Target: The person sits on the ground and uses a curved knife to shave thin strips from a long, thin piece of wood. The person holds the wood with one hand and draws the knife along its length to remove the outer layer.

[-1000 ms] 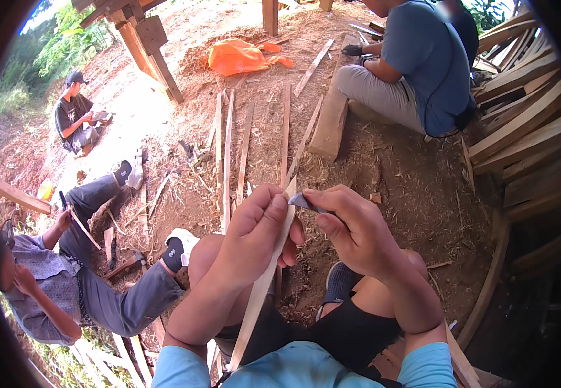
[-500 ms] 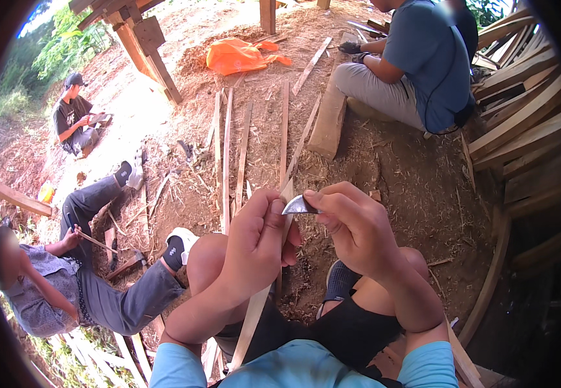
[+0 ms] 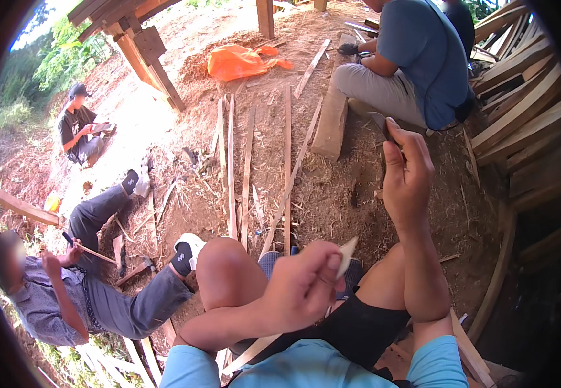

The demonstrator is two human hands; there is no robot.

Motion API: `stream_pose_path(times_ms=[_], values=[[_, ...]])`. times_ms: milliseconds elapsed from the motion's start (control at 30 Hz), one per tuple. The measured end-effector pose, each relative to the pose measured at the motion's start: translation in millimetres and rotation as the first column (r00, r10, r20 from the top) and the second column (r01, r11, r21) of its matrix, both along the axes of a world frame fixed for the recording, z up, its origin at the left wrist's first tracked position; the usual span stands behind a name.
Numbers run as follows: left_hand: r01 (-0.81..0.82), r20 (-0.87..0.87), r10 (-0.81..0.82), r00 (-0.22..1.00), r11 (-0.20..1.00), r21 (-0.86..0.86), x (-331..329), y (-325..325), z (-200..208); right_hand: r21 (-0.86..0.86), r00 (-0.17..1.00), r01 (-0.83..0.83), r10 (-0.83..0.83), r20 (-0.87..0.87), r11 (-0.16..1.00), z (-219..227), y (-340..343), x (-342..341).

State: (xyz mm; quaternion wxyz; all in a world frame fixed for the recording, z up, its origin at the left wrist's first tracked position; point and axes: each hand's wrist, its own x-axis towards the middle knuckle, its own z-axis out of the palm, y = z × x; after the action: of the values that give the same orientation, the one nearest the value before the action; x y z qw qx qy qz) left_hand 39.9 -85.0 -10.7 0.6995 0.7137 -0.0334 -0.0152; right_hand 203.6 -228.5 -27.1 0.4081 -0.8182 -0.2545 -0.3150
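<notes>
My left hand (image 3: 301, 284) is closed around a narrow pale wooden strip (image 3: 346, 256), low in front of my lap. The strip's pointed tip sticks out past the thumb, and its lower part runs back under my forearm toward my body. My right hand (image 3: 409, 181) is raised higher and to the right, well apart from the strip. Between its thumb and fingers it pinches a small dark knife blade (image 3: 378, 121) with a curved edge, which points up and left. The fingers cover the rest of the knife.
Several long wooden strips (image 3: 231, 161) lie on the dirt ahead. A thick timber block (image 3: 331, 129) is beside a seated person (image 3: 416, 64). Another person (image 3: 47, 291) sits at left near a hammer (image 3: 135, 271). An orange bag (image 3: 235, 63) and stacked boards (image 3: 526, 110) lie farther off.
My right hand has lifted the blade up and right, away from the strip. My left hand has moved down and right, turning the strip so its tip points up and right.
</notes>
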Motion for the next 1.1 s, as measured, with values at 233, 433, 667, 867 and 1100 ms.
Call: stream_pose_path(times_ms=[233, 433, 667, 867, 1100], values=[[-0.251, -0.218, 0.189, 0.957, 0.917, -0.309, 27.2, 38.5, -7.3, 0.066, 0.848, -0.475, 0.477, -0.23, 0.877, 5.6, 16.9, -53.8], [-0.294, -0.243, 0.22, 0.945, 0.896, -0.333, 30.6, 38.4, -3.1, 0.089, 0.811, -0.511, 0.514, -0.281, 0.855, 1.3, 21.8, -51.6], [-0.23, -0.286, 0.109, 0.952, 0.871, -0.434, 32.1, 41.6, -3.1, 0.131, 0.766, -0.578, 0.591, -0.252, 0.805, -4.1, 26.1, -50.8], [-0.188, -0.287, 0.03, 0.957, 0.821, -0.539, 29.7, 39.4, -8.9, 0.117, 0.785, -0.566, 0.577, -0.226, 0.816, 1.1, 24.1, -53.5], [-0.064, -0.314, -0.054, 0.948, 0.933, -0.353, 18.5, 18.9, -1.0, 0.159, 0.968, -0.233, 0.244, -0.053, 0.96, -10.9, 17.5, -23.9]])
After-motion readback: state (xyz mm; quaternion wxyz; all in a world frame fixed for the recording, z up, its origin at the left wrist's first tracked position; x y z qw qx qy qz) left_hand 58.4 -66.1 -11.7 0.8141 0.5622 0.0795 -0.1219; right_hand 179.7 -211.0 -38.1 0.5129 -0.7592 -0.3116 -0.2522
